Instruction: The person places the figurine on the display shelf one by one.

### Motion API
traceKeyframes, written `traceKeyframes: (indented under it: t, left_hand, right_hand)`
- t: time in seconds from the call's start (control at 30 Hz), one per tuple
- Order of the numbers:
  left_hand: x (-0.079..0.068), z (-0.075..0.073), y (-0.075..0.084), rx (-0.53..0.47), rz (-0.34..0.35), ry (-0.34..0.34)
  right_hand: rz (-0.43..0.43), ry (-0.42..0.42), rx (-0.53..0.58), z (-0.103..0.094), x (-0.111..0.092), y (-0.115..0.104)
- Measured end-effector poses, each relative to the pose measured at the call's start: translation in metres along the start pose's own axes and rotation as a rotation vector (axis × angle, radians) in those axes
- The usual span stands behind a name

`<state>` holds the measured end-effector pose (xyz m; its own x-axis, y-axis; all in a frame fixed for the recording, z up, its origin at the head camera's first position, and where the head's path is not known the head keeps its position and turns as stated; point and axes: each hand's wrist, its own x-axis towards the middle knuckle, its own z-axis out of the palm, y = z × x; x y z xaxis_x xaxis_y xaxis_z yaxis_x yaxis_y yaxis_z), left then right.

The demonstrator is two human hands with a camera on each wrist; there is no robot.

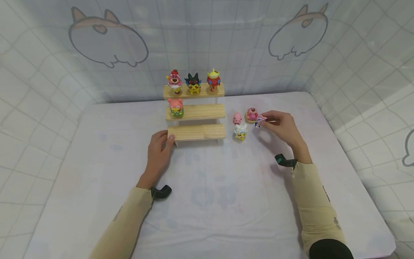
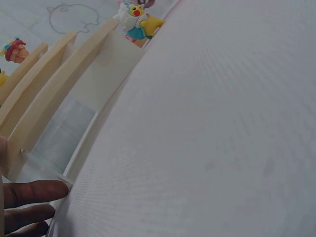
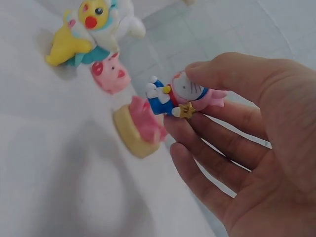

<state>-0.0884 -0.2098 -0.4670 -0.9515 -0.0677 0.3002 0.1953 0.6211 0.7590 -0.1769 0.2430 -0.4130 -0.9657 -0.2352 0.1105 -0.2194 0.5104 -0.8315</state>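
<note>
My right hand (image 1: 283, 126) pinches a small figurine (image 3: 177, 94) between thumb and fingers. The figurine has a white whiskered face, pink headgear, a blue outfit and a gold star. In the right wrist view it is tipped sideways above the table. Just beyond it sits a pink bear figurine on a tan base (image 1: 251, 114). At the three-step wooden display stand (image 1: 197, 133), my left hand (image 1: 158, 149) grips the left end of the lowest step, thumb at its front corner. In the left wrist view, fingers (image 2: 37, 192) lie beside the stand's clear side support.
A round pink figurine (image 1: 237, 118) and a white-hooded yellow figurine (image 1: 240, 132) stand right of the stand. On its top step are a pink bear (image 1: 175, 82), a dark-eared yellow figurine (image 1: 193, 83) and a three-eyed figurine (image 1: 213, 80). A pink-hooded figurine (image 1: 176, 108) occupies the middle step's left.
</note>
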Motion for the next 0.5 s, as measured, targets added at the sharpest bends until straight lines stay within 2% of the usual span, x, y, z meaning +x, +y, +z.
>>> traceKeyframes:
  t: [0.23, 0.5]
  left_hand:
    - [-0.001, 0.0, 0.001, -0.007, -0.001, 0.001]
    - [-0.001, 0.0, 0.0, -0.009, 0.014, 0.013]
  right_hand:
    - [-0.053, 0.071, 0.003, -0.002, 0.0, -0.021]
    - [-0.108, 0.108, 0.02, 0.001, 0.003, -0.045]
